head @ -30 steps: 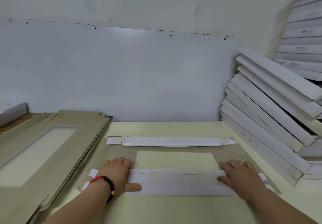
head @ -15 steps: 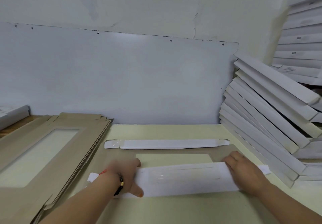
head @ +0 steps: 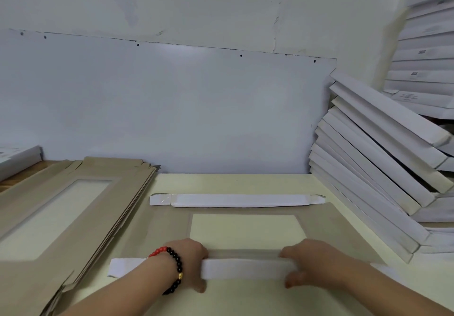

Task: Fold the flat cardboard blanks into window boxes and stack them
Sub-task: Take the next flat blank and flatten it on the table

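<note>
A flat cardboard blank with a clear window lies brown side up on the table in front of me. Its far white flap is folded over. The near white flap stands raised along the front edge. My left hand, with a red and black bead bracelet, grips the flap's left part, thumb in front. My right hand grips its right part the same way. A pile of flat blanks lies to the left.
Folded white boxes lean in a stack at the right, with more stacked behind at the top right. A white wall panel closes the table's back. Another white box sits at the far left.
The near flap lay flat under both hands a second ago. Both hands have since lifted and stood it up along the front edge, moving toward me.
</note>
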`<state>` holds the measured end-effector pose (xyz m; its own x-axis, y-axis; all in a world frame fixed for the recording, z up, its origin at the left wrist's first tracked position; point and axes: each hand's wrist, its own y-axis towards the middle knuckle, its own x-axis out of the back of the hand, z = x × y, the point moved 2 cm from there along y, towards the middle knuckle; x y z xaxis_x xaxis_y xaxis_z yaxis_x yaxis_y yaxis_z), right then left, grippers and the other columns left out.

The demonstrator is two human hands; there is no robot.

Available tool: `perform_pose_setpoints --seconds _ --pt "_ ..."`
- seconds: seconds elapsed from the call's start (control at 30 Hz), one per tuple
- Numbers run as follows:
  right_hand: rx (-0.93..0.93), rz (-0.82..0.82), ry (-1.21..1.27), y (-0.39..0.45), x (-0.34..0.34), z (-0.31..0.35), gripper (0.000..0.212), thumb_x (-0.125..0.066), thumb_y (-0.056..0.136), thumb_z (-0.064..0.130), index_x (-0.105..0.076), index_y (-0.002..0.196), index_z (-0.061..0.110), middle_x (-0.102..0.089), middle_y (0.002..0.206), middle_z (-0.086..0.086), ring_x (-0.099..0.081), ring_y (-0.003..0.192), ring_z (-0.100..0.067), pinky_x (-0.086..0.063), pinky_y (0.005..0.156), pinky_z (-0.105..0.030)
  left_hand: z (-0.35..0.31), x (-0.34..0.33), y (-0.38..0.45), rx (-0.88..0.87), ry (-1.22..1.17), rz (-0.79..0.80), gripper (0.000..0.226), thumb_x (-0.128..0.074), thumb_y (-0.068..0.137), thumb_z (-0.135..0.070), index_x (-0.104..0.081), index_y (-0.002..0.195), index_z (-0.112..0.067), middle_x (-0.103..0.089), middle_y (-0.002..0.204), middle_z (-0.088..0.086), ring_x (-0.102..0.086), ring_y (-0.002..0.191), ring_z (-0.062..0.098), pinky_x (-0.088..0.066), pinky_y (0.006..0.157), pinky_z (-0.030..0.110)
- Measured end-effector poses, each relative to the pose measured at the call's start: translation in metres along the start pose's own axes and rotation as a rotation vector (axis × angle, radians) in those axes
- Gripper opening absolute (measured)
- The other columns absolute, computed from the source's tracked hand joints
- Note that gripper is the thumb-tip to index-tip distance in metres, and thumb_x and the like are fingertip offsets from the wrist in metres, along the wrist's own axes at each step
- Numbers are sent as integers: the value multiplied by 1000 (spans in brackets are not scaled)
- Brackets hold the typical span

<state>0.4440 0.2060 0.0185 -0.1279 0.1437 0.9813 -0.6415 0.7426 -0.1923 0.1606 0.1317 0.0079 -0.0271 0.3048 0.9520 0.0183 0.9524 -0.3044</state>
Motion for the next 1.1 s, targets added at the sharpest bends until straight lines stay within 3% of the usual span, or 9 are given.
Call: perform_pose_setpoints --seconds 0.13,0.27,0.33,0.47,0.63,0.73,0.8,0.97,1.1 --pt "13 20 51 10 -8 18 43 -55 85 61 -54 121 37 -63 109 -2 -58 102 -22 -34 70 -28 1 -10 1 -65 -253 27 41 -63 73 -66 -60 93 -31 -56 84 -12 -56 82 13 -46 73 26" --pt "5 -27 32 15 -12 23 42 -47 88 64 -56 117 34 -53 86 0 -58 99 -27 -33 69 -29 -4 -14 5 -74 -164 -54 39 -45 88 -61 -60 95 -26 -50 75 -10 -53 78 17 -39 67 27" --pt "-15 -63 39 17 -15 28 45 -39 90 67 -53 115 32 -45 80 3 -54 92 -27 -32 69 -32 -11 -15 7 -68 -114 -88 43 -40 88 -62 -59 97 -25 -55 83 -5 -56 83 21 -39 68 28" --pt "-21 -220 26 30 -22 51 38 -32 95 62 -48 101 27 -64 96 -2 -57 93 -29 -32 75 -35 -30 -20 18 -60 -57 -175 44 -35 93 -59 -57 103 -21 -61 108 4 -58 101 25 -40 73 32" --pt "-32 -536 -91 45 -26 90 18 -75 73 40 -64 77 27 -61 77 8 -60 70 -13 -49 63 -24 -47 -30 36 -42 11 -299 41 -26 100 -47 -53 111 -19 -58 113 5 -55 103 25 -40 81 34" --pt "-59 -423 94 58 -41 94 32 -42 90 21 -51 119 29 -48 125 7 -46 114 -17 -36 96 -28 -48 -36 39 -45 -16 -435 41 -21 100 -46 -53 110 -22 -58 110 1 -52 101 23 -37 81 32" --pt "-64 -424 149 64 -50 89 40 -32 96 25 -41 134 32 -36 143 11 -34 130 -15 -25 107 -29 -44 -41 39 -50 -27 -496 41 -21 99 -49 -52 109 -24 -57 108 -1 -50 99 21 -35 80 32" --pt "-107 -490 57 50 -47 73 39 -42 95 38 -53 132 38 -47 144 10 -46 131 -9 -36 108 -31 -17 -48 37 2 -58 -508 35 -33 88 -63 -46 94 -31 -50 104 -6 -44 100 19 -32 82 31" --pt "-188 -237 66 48 -64 33 49 -16 102 44 -12 151 41 -2 160 16 -1 147 -8 -2 118 -38 10 -49 31 55 -53 -515 39 -36 86 -68 -47 95 -31 -50 104 -7 -43 104 19 -33 87 31"
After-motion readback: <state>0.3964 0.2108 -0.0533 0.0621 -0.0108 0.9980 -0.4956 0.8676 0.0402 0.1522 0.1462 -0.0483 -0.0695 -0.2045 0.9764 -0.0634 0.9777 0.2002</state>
